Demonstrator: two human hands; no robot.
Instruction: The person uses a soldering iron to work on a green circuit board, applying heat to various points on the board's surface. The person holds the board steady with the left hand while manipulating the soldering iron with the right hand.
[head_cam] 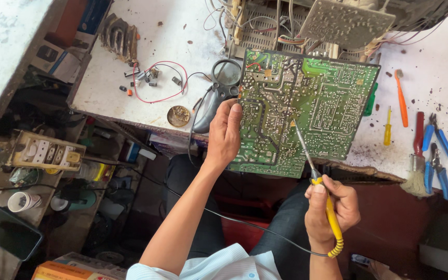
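Observation:
A large green circuit board, solder side up, lies tilted over the front edge of the white workbench. My left hand grips its left edge, thumb on top. My right hand is closed around the yellow handle of a soldering iron. The iron's metal tip rests on the board near its middle. A black cord runs from the iron's handle down across my lap.
A magnifying glass lies left of the board, beside a round tin and a red wire. Orange and yellow screwdrivers, blue pliers and a brush sit at the right. Another board stands behind.

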